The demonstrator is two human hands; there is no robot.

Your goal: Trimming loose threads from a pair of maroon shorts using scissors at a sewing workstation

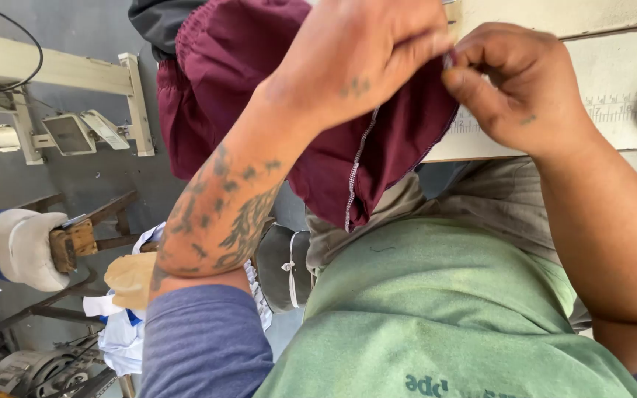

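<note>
A maroon garment is held up in front of the body, filling the upper middle of the view from about eleven o'clock to one o'clock. Its edge is gripped by the left hand, whose fingers are pressed together and curled over the cloth, the fingertips meeting the fabric at about one o'clock. The same edge is pinched by the right hand, just beside the left, with thumb and forefinger closed on the fabric; the two hands are seen almost touching. A pale stitched seam is seen running down the cloth toward the centre, where the garment hangs to a point. Behind the right hand, at about two o'clock, a light work table with a printed ruler strip is visible, and part of the garment is draped against its edge. A green shirt fills the area from five to six o'clock. At nine o'clock a padded white and blue roll on a wooden block is found, and white cloth pieces are piled at about seven o'clock.
</note>
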